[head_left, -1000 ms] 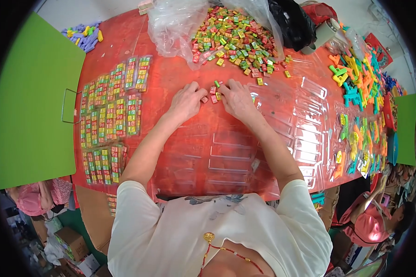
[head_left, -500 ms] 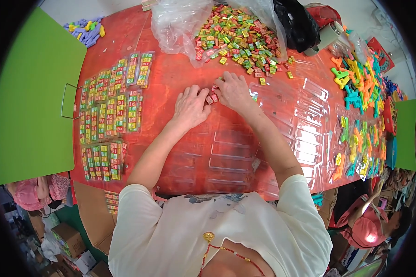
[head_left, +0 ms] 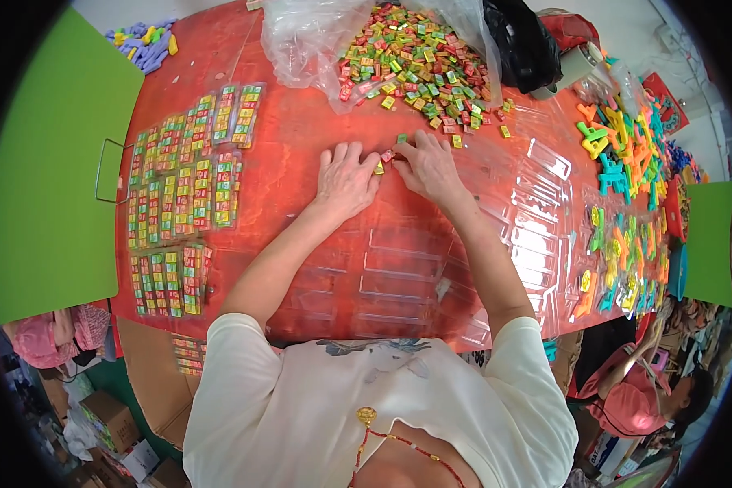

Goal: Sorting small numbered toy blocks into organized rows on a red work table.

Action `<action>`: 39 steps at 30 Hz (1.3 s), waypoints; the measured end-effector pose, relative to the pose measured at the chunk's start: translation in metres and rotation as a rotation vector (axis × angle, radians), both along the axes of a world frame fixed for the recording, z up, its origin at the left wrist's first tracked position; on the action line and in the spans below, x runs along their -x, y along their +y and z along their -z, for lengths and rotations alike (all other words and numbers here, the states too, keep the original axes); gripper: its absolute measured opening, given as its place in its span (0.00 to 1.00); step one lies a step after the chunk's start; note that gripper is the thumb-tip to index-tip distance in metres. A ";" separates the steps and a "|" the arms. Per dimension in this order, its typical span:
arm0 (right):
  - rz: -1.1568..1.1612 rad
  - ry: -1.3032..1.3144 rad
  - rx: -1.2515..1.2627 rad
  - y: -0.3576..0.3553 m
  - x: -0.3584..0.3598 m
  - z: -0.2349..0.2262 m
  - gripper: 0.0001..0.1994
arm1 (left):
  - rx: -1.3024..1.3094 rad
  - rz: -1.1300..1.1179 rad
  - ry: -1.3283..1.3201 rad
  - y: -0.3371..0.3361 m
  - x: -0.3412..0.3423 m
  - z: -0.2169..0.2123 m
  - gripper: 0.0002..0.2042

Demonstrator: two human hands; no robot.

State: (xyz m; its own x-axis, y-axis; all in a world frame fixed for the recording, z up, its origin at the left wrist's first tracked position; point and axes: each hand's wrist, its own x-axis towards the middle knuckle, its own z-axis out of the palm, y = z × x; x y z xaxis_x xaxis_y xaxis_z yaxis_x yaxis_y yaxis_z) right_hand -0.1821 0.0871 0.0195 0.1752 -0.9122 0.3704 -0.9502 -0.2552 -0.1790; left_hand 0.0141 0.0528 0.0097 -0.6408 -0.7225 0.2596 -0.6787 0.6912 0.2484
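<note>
Small candy-sized blocks in red, yellow and green wrappers lie between my two hands. My left hand (head_left: 348, 180) rests on the red table with bent fingers, its thumb side pressed to a yellow block (head_left: 379, 167). Across from it, my right hand (head_left: 433, 168) has thumb and fingertips closed around the end of a red block (head_left: 388, 155). A green block (head_left: 402, 139) sits by the right fingertips, partly covered. Beyond the hands spreads a heap of the same blocks (head_left: 431, 65), spilling from a clear plastic bag (head_left: 301, 49).
Filled blister packs (head_left: 179, 187) stand in rows at left beside a green panel (head_left: 49, 163). Clear trays (head_left: 403, 264) lie nearest me and at right. Colourful toy pistols (head_left: 626, 146) pile up at far right, next to a black bag (head_left: 520, 45). Another person (head_left: 634, 398) is at lower right.
The red blocks grouped between my hands have given way to a yellow, a red and a green one. Both hands have shifted slightly right, and the whole view has slid a little left.
</note>
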 end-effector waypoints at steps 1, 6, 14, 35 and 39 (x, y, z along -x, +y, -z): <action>0.019 -0.026 0.006 0.000 -0.003 -0.001 0.09 | 0.000 0.001 -0.002 0.000 -0.002 0.000 0.15; 0.038 0.043 -0.069 -0.004 -0.021 -0.005 0.14 | -0.017 -0.061 0.010 -0.002 -0.013 0.001 0.16; 0.081 -0.045 -0.017 -0.009 -0.004 -0.003 0.11 | 0.043 -0.037 0.099 -0.003 -0.008 -0.002 0.17; -0.010 -0.204 -0.159 -0.001 0.006 -0.011 0.11 | 0.009 -0.032 0.140 -0.012 -0.006 0.011 0.20; -0.017 0.083 -0.025 0.011 -0.001 -0.005 0.09 | -0.011 0.009 0.084 -0.018 -0.002 0.014 0.22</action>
